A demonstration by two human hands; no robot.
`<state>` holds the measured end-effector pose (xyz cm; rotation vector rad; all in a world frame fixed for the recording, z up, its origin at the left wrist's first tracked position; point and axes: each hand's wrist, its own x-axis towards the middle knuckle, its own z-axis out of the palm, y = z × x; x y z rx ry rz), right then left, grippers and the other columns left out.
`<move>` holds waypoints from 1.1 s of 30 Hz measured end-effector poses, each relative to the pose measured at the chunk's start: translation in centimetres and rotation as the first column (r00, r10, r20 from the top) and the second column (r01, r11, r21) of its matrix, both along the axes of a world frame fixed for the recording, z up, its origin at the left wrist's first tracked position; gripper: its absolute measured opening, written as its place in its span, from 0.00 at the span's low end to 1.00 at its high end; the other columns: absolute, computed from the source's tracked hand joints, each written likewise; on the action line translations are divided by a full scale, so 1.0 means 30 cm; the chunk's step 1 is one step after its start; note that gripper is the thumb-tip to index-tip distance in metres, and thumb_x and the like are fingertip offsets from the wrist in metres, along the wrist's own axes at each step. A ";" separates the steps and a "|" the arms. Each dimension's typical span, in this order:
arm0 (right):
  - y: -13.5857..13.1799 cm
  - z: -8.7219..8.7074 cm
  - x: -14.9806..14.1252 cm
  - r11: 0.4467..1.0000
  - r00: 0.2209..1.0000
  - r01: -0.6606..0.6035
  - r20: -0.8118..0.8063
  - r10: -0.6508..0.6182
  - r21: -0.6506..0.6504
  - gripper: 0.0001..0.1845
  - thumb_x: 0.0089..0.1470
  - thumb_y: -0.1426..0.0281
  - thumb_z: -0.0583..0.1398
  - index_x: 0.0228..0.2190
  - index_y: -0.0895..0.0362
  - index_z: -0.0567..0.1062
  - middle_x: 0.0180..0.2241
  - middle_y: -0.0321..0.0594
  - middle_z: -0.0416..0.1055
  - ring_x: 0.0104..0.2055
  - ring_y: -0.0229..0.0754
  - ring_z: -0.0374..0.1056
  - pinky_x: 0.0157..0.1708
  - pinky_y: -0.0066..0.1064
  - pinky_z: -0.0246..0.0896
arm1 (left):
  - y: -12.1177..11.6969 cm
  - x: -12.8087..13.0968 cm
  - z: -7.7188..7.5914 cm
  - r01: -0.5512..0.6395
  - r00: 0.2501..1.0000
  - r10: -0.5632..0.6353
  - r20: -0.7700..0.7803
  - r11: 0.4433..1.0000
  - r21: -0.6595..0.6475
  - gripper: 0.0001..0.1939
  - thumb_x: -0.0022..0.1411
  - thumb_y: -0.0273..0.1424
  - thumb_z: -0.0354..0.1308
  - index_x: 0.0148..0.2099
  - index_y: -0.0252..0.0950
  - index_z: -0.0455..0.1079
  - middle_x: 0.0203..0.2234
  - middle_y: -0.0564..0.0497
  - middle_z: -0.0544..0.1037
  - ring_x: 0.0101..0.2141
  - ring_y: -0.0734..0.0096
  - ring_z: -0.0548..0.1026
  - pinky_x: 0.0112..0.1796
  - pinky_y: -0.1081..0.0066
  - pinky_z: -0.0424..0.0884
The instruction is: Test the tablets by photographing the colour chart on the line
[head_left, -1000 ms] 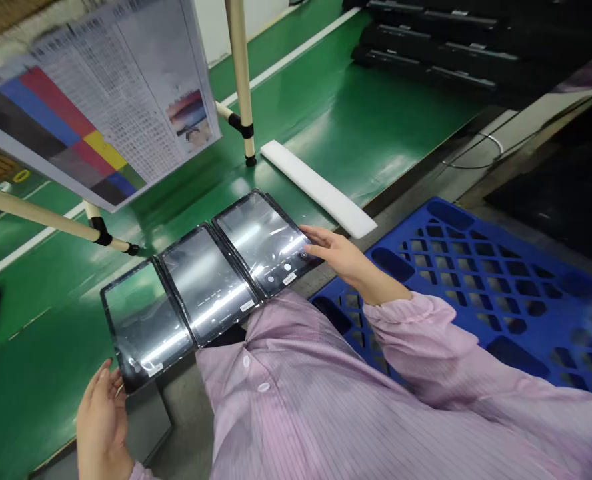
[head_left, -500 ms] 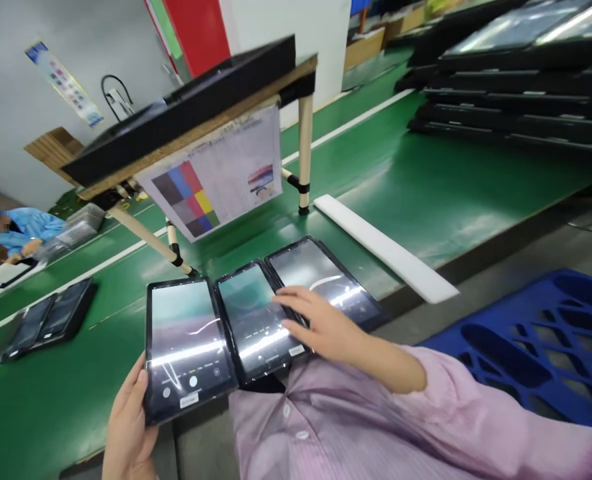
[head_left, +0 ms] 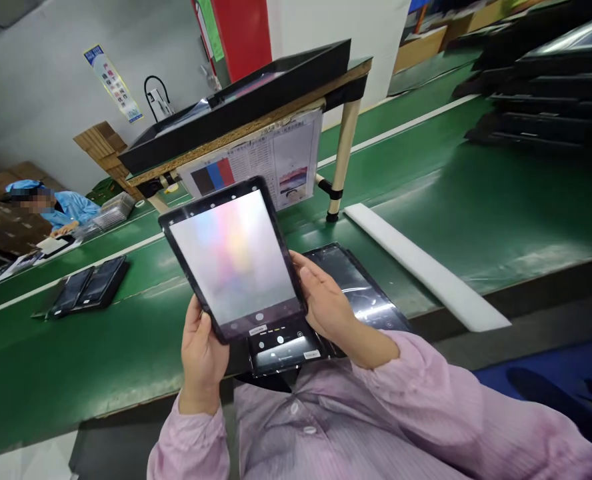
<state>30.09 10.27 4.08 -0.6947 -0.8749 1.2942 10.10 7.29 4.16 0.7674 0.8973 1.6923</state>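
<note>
A tablet (head_left: pixel 233 260) with a lit screen showing blurred colours is held up, tilted, in front of the printed sheet (head_left: pixel 296 160) under the raised stand. My left hand (head_left: pixel 203 350) grips its lower left edge, thumb at the front. My right hand (head_left: pixel 323 297) grips the right edge. Behind and below it lies a second tablet (head_left: pixel 283 357), mostly covered by the held one, with camera buttons on its screen. A third tablet (head_left: pixel 366 287) lies to the right, partly hidden by my right hand and forearm.
A wooden-topped stand (head_left: pixel 349 147) carries a black tray (head_left: pixel 241 100). A white strip (head_left: pixel 421 260) lies on the green bench (head_left: pixel 501 220). Black trays (head_left: pixel 551 107) are stacked at right, a blue crate (head_left: pixel 551 393) below. More tablets (head_left: pixel 91 287) lie left; a person (head_left: pixel 71 207) sits beyond.
The left tablet has been lifted off the bench and brought up before the printed sheet. My right hand has moved from the middle tablet onto the lifted one's right edge. The view has shifted left.
</note>
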 end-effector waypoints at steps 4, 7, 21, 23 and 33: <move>0.024 -0.004 0.019 0.994 0.993 -0.026 -0.118 0.013 -0.107 0.27 0.51 0.47 0.66 0.43 0.54 0.76 0.46 0.42 0.77 0.52 0.49 0.72 0.52 0.42 0.71 | 0.028 0.054 -0.064 -0.093 0.945 0.153 -0.290 0.974 0.209 0.28 0.61 0.44 0.63 0.61 0.45 0.67 0.56 0.45 0.73 0.55 0.59 0.72 0.55 0.60 0.70; 0.027 0.001 0.038 0.994 0.990 -0.077 -0.125 0.066 -0.083 0.25 0.50 0.47 0.66 0.38 0.55 0.76 0.42 0.42 0.78 0.50 0.49 0.73 0.49 0.42 0.72 | 0.027 0.077 -0.090 -0.060 0.650 0.303 -0.697 0.935 0.351 0.51 0.53 0.48 0.68 0.71 0.39 0.49 0.62 0.36 0.61 0.63 0.49 0.61 0.61 0.50 0.59; 0.043 -0.028 0.068 0.996 0.989 -0.077 -0.130 0.072 -0.037 0.23 0.51 0.49 0.66 0.35 0.55 0.76 0.38 0.40 0.78 0.47 0.47 0.74 0.46 0.40 0.73 | 0.022 0.146 -0.083 -0.138 0.086 0.461 -0.883 0.884 0.447 0.66 0.49 0.47 0.71 0.73 0.33 0.28 0.56 0.34 0.55 0.59 0.42 0.57 0.59 0.40 0.56; 0.046 -0.033 0.070 0.997 0.989 -0.074 -0.128 0.069 -0.037 0.23 0.51 0.48 0.66 0.35 0.55 0.76 0.38 0.40 0.78 0.46 0.47 0.74 0.45 0.39 0.73 | 0.023 0.147 -0.087 -0.137 0.087 0.470 -0.878 0.879 0.456 0.66 0.49 0.48 0.70 0.73 0.34 0.29 0.55 0.34 0.55 0.58 0.43 0.58 0.59 0.40 0.57; 0.056 -0.060 0.082 0.996 0.993 -0.076 -0.089 0.073 -0.037 0.24 0.52 0.46 0.64 0.36 0.54 0.76 0.37 0.40 0.78 0.48 0.47 0.73 0.44 0.38 0.73 | 0.034 0.151 -0.109 -0.137 0.085 0.495 -0.865 0.866 0.482 0.65 0.49 0.49 0.69 0.73 0.34 0.29 0.56 0.33 0.55 0.59 0.41 0.57 0.59 0.39 0.55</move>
